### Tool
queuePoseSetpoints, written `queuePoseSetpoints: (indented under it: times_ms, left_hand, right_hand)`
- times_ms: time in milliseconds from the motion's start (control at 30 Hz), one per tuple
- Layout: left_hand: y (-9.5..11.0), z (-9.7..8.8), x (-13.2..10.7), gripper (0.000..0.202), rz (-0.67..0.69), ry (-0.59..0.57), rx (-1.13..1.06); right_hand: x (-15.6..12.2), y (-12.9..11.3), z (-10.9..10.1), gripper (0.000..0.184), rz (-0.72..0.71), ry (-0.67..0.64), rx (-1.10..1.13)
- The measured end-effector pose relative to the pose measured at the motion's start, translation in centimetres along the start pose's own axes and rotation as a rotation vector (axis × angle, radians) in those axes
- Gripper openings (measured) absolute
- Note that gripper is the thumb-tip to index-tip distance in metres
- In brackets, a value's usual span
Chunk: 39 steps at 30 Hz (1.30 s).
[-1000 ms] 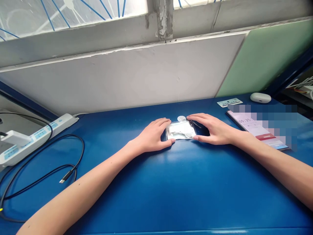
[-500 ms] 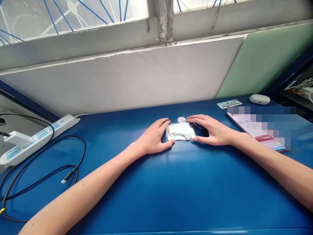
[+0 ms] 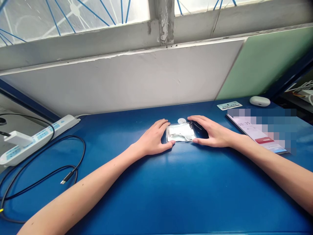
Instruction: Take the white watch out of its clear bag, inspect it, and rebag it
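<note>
A flat, clear packet with white, shiny contents (image 3: pixel 181 133) lies on the blue tabletop (image 3: pixel 156 189). My left hand (image 3: pixel 154 138) rests at its left side, thumb by the near edge and fingers by the far left corner. On the other side, my right hand (image 3: pixel 216 133) curves around the right end, thumb and fingers spread apart. Both hands are open, with their tips at or close to the packet's edges; whether they press on it I cannot tell. A small, round, whitish disc (image 3: pixel 181 121) sits just behind the packet, near my right fingertips.
A white power strip (image 3: pixel 40 138) with a plugged-in adapter (image 3: pixel 18 138) stands at the left, beside a looped black cable (image 3: pixel 84 153). At the right lie a phone (image 3: pixel 259 133) showing a timer, a card (image 3: pixel 229 105) and a white earbud case (image 3: pixel 260 101). A wall (image 3: pixel 137 81) borders the back.
The view has shifted very slightly. Both hands keep their places around the packet, and the glare on its surface looks a little different.
</note>
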<state>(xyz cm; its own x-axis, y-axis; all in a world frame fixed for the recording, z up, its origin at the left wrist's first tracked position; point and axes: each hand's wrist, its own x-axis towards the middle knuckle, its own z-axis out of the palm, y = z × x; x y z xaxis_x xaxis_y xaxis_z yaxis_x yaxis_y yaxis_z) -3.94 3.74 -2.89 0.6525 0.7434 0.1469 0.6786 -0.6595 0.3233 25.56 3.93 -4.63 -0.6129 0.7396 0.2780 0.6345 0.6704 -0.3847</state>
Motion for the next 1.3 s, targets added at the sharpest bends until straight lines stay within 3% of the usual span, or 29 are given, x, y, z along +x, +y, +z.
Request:
queuePoseSetpoints:
  times_ms: [567,767,967,1300]
  left_hand:
    - [0.04,0.26,-0.11,0.071,-0.038,0.067,0.034]
    - [-0.08,0.29,-0.03,0.073,-0.028,0.06,0.047]
    - [-0.02,0.13,-0.04,0.074,-0.029,0.034,0.059]
    - [0.08,0.09,-0.03,0.075,-0.042,0.028,0.068]
  right_hand:
    - [0.14,0.11,-0.06,0.068,0.028,-0.022,0.0]
    - [0.11,0.09,-0.01,0.08,0.054,0.005,0.036]
    - [0.14,-0.04,-0.12,0.069,0.065,-0.016,0.021]
    - [0.23,-0.27,-0.27,0.067,0.086,-0.044,0.007]
